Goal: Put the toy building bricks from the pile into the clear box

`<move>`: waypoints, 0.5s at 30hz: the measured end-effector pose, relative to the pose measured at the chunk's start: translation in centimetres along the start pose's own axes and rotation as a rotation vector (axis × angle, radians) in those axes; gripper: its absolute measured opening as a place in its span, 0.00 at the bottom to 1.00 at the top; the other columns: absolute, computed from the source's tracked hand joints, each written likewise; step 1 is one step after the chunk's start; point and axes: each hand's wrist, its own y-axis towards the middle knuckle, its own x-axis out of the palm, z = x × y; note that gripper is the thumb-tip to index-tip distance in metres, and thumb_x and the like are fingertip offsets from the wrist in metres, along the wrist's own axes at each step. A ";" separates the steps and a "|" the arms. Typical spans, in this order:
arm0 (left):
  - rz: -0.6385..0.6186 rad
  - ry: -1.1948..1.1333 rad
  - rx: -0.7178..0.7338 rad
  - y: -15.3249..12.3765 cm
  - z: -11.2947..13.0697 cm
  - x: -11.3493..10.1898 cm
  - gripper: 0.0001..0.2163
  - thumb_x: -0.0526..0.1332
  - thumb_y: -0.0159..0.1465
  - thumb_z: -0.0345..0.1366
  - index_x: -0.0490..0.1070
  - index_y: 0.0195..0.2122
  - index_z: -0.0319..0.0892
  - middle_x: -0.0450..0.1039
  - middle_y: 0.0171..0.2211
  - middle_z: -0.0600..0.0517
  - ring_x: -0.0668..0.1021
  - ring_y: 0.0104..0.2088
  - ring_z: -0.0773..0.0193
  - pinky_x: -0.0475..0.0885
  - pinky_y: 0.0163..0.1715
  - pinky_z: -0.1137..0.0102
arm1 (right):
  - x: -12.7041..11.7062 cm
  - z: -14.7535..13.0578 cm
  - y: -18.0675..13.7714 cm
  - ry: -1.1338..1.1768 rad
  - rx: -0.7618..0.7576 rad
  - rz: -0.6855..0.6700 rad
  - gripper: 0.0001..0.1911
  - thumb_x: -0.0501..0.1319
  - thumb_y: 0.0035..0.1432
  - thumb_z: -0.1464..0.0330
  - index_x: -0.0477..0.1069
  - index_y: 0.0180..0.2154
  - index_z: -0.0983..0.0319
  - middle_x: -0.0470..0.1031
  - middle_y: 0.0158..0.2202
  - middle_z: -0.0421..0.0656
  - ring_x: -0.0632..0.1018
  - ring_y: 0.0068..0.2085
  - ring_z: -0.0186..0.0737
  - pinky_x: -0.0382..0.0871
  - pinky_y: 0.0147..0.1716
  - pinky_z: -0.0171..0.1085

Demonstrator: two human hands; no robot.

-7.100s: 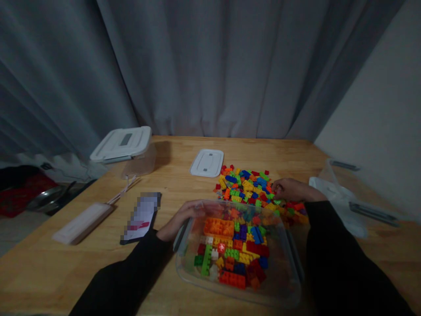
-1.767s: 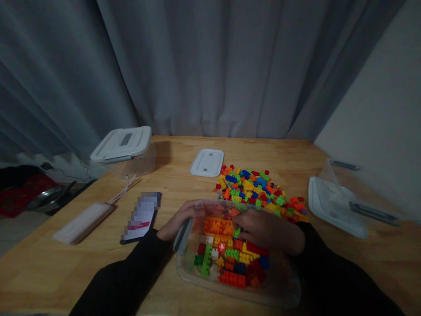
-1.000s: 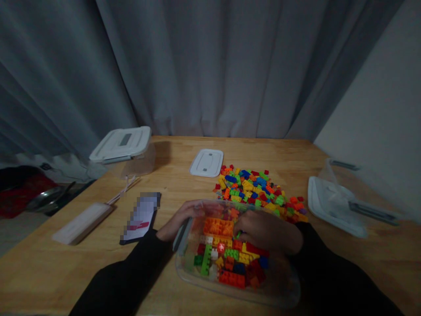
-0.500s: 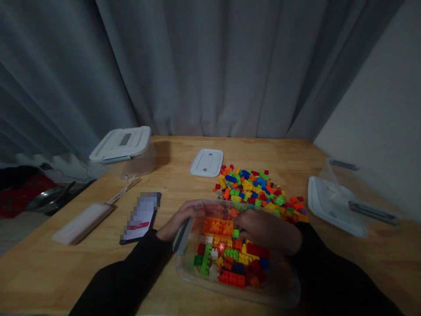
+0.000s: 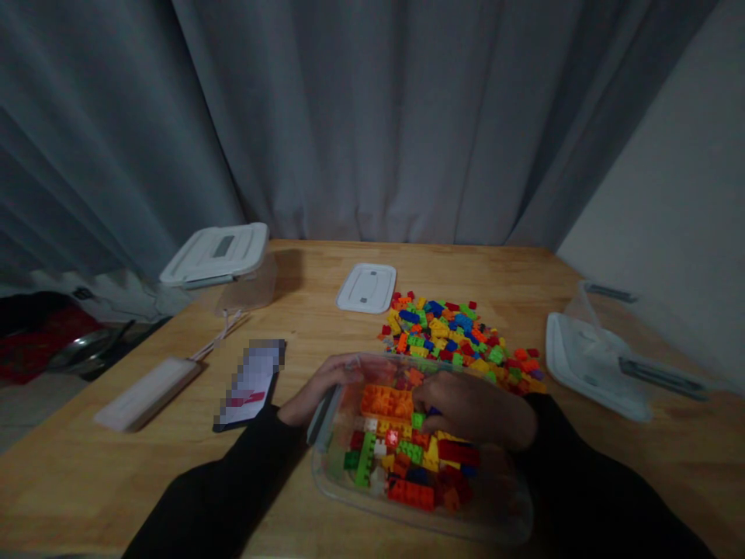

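Head view: a clear plastic container (image 5: 500, 522) with rounded corners sits at the near edge of the pale wooden desk (image 5: 314, 330), its floor covered with studded plastic bricks locked into a flat layer: an orange plate (image 5: 386, 401), a long green brick (image 5: 366, 459), a red brick (image 5: 459, 453) and a red plate (image 5: 411, 494) among yellow, white and blue ones. The left hand (image 5: 322, 386) curls over the container's far left corner, fingers closed on the rim beside a grey latch (image 5: 322, 419). The right hand (image 5: 474, 407) lies inside the container on the brick layer, fingertips bent down by a small green brick (image 5: 417, 420); whether they pinch it or only press beside it cannot be told in the dim light. Both forearms wear black sleeves (image 5: 233, 481) that run out of the bottom of the picture.

Just beyond the container lies a loose pile of bricks (image 5: 451, 332) in red, yellow, green, blue and orange, its near edge hidden behind the right hand. A flat white lid (image 5: 366, 288) rests past the pile. At the far left corner stands a lidded clear box (image 5: 224, 264). To the right, another white lid (image 5: 587, 365) leans at a transparent tub (image 5: 617, 307) whose walls are hard to make out. On the left lie a white oblong block (image 5: 145, 394) with a cord and a dark flat card (image 5: 252, 383), partly blurred. Grey pleated curtains (image 5: 349, 116) hang behind.
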 end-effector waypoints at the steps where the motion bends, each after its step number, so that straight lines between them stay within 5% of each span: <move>1: 0.002 -0.006 -0.004 0.0 0.0 0.0 0.19 0.60 0.60 0.32 0.82 0.51 0.39 0.82 0.53 0.42 0.80 0.57 0.43 0.68 0.62 0.52 | 0.1 0.0 0.0 -0.005 -0.008 0.000 0.08 0.65 0.63 0.63 0.73 0.38 0.61 0.78 0.40 0.43 0.78 0.40 0.42 0.65 0.37 0.39; 15: -0.001 0.052 0.017 0.0 0.1 -0.1 0.18 0.60 0.61 0.32 0.83 0.50 0.38 0.81 0.55 0.41 0.78 0.59 0.43 0.65 0.65 0.54 | -0.2 0.0 -0.2 0.041 -0.066 -0.013 0.08 0.68 0.61 0.64 0.73 0.40 0.60 0.78 0.43 0.43 0.77 0.45 0.43 0.67 0.41 0.40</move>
